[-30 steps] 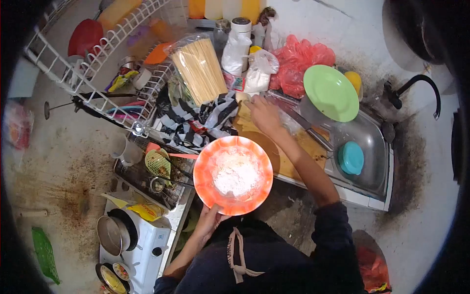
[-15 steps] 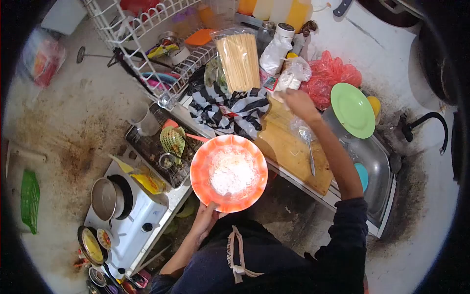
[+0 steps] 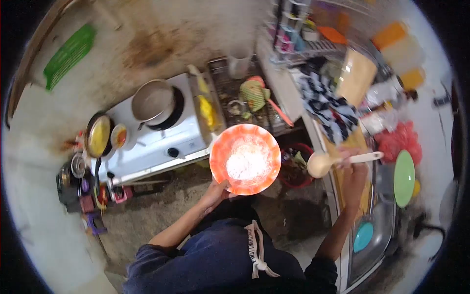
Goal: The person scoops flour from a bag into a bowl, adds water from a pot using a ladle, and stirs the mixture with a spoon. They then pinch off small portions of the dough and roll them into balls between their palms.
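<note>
My left hand grips the near rim of an orange-and-white bowl, which holds white powder. My right hand is closed round the handle of a cream-coloured ladle, its round end pointing left towards the bowl. The ladle is over the edge of the wooden cutting board, apart from the bowl.
On the left, a stove bears a pot; a pan with yellow food is beside it. A green plate and red plastic bag are near the sink. A red bin stands below the counter.
The view has turned left towards the stove. My right hand, empty-looking near the plastic bags before, now holds the ladle nearer the bowl. My left hand still holds the bowl.
</note>
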A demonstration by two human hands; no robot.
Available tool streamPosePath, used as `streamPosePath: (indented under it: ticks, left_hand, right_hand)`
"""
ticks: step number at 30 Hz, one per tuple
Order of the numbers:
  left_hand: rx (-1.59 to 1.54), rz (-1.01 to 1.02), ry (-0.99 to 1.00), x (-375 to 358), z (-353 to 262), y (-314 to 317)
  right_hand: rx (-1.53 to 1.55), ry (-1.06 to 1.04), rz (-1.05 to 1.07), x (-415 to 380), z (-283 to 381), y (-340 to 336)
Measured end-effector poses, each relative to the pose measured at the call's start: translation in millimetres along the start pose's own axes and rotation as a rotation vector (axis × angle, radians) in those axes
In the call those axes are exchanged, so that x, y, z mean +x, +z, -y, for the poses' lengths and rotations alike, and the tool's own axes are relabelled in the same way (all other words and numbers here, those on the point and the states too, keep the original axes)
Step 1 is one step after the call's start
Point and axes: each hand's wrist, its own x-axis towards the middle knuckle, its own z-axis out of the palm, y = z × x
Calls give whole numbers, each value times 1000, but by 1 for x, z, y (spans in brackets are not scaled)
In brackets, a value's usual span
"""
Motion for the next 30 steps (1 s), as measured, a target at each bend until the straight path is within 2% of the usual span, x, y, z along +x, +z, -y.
streamPosePath:
  ticks: [2,5,6,8,10,12,16,19,24,25,28,30]
  left_hand:
    - [-15,-28,19,-10,3,-30]
    - [-134,-71,43,-11,34,-93]
    - [-158,-74,57,-22,30,-102]
    - [-190,-204,89,-48,17,-123]
    - [-205,-231,79,-59,17,-159]
    - [-258,-241,178,-59,20,-198]
    - [-285,-327,203,-69,6,-256]
    - [-203,-352,243,-69,-5,-293]
    - [-252,-347,254,-73,-19,-313]
    - [-253,-347,252,-73,-19,-314]
    - [-256,-363,218,-70,-21,-321]
    - [-269,-357,210,-69,-19,-319]
  right_hand:
    - [-51,37,222,-10,22,42]
    - [25,-96,189,-30,55,108]
    - [110,91,297,-31,79,123]
    - [133,-59,374,-30,97,165]
    - [193,-147,443,-19,139,199]
    - [227,-370,389,-12,164,243]
    - [166,-551,287,29,223,309]
    - [238,-510,312,63,227,384]
    - [-63,-480,459,89,222,456]
    - [-52,-598,416,94,214,467]
    - [-175,-692,405,100,204,486]
    - [-227,-684,407,101,203,490]
